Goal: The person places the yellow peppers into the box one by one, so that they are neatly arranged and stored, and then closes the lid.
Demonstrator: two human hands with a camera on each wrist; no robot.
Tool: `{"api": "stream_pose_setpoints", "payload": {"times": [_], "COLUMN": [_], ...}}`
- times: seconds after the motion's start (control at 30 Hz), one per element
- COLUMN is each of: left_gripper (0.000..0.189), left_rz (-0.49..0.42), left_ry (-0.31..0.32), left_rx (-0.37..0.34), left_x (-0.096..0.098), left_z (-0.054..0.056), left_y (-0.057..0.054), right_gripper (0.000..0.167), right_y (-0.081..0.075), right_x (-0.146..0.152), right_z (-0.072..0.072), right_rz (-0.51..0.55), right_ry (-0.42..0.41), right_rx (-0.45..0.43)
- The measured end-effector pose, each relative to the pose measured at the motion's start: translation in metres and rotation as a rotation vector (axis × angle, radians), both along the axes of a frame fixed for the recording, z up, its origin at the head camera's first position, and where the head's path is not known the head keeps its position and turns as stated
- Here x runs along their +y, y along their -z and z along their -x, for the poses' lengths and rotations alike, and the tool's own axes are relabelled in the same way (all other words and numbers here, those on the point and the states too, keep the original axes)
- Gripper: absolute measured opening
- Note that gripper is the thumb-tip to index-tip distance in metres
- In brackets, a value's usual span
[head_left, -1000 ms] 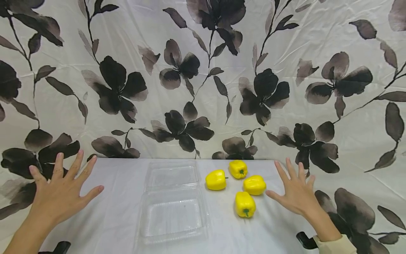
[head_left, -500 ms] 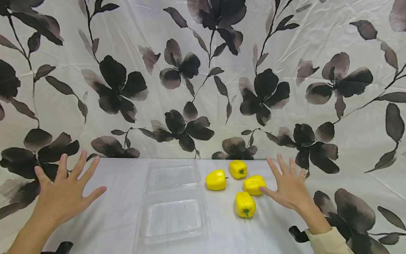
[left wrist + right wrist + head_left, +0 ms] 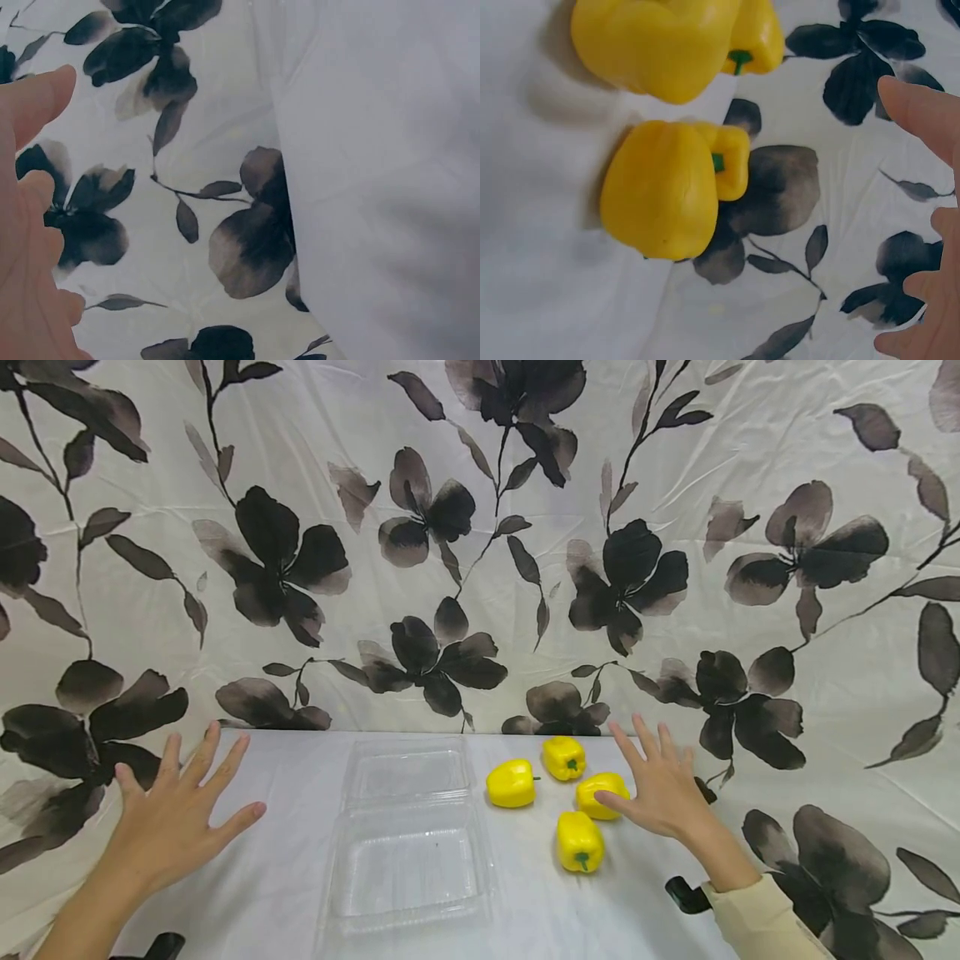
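Several yellow bell peppers with green stems lie right of centre in the head view. Among them are a left pepper [image 3: 510, 783], a back pepper [image 3: 564, 757] and a front pepper [image 3: 580, 842]. My right hand [image 3: 663, 793], fingers spread, hovers just right of the group. Its thumb overlaps the right pepper [image 3: 592, 802] in the head view; contact is not evident. The right wrist view shows a yellow pepper [image 3: 660, 199] apart from the fingers. My left hand [image 3: 176, 818] is held spread over the left side, touching nothing. A clear plastic clamshell box [image 3: 480, 860] lies unfolded between the hands.
A white cloth covers the table [image 3: 285, 860]. Behind it hangs a floral curtain [image 3: 525, 635] in white, black and grey. The clamshell's lid half [image 3: 408, 772] lies toward the back. Dark strap ends [image 3: 686, 895] show at both wrists.
Both spread hands have drifted inward, the right one leftward toward the peppers and the left one slightly rightward. Peppers and clamshell box have stayed in place.
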State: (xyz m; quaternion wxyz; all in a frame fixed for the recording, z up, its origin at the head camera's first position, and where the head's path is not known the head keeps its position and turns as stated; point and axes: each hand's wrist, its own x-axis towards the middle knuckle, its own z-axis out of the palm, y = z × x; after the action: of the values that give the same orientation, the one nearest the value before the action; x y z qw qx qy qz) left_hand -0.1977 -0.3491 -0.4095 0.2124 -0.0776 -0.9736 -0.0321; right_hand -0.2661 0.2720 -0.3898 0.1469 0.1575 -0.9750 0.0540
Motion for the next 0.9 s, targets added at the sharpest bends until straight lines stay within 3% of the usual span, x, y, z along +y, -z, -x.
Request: {"api": "stream_pose_setpoints", "payload": {"times": [0.23,0.53,0.7,0.9], "left_gripper": [0.101,0.094,0.091,0.086], "left_rz": [-0.111,-0.353,-0.486,-0.580], "left_ry": [0.075,0.137,0.200,0.254], "left_rx": [-0.020,-0.201,-0.216,-0.247], "left_x": [0.006,0.019,0.027,0.034], "left_z": [-0.001,-0.001,-0.001,-0.001], "left_y": [0.005,0.009,0.012,0.020], "right_gripper": [0.102,0.100,0.099,0.095], "right_y": [-0.002,-0.003,-0.007,-0.007], "right_x": [-0.010,-0.023,-0.031,-0.039], "right_z": [0.010,0.021,0.026,0.033], "right_rz": [-0.006,0.039,0.077,0.125], "right_ry": [-0.042,-0.093,-0.143,-0.180], "right_rx": [-0.005,-0.051,-0.068,-0.099]}}
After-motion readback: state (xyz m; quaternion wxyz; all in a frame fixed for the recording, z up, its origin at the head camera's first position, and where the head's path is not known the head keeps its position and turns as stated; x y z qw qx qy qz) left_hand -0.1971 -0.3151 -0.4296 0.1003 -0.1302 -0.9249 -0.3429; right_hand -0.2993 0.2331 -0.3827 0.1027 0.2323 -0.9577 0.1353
